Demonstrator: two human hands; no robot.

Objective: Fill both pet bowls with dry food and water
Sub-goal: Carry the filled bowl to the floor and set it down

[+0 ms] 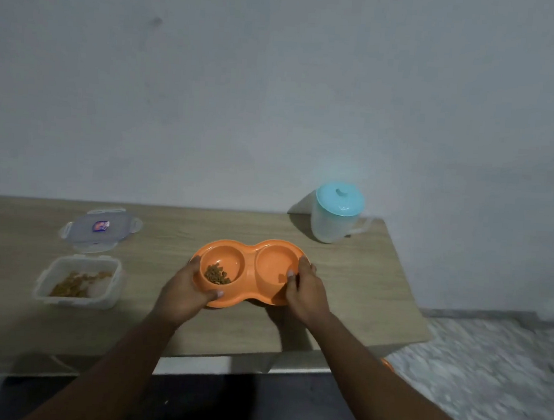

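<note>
An orange double pet bowl [250, 250] is in the middle of the wooden table [346, 280], tilted slightly. Its left well holds a small heap of brown dry food [217, 274]; its right well looks dry and bare. My left hand [188, 289] grips the bowl's left rim, thumb at the front edge. My right hand [306, 290] grips the right rim with fingers over the edge. A clear open food container [78, 283] with dry food stands at the left. A translucent water jug [336, 214] with a light-blue lid stands at the back right.
The container's clear lid [100, 230] lies flat behind the container, near the wall. The table's right edge drops to a pale speckled floor [487, 372]. A grey wall runs along the table's far side.
</note>
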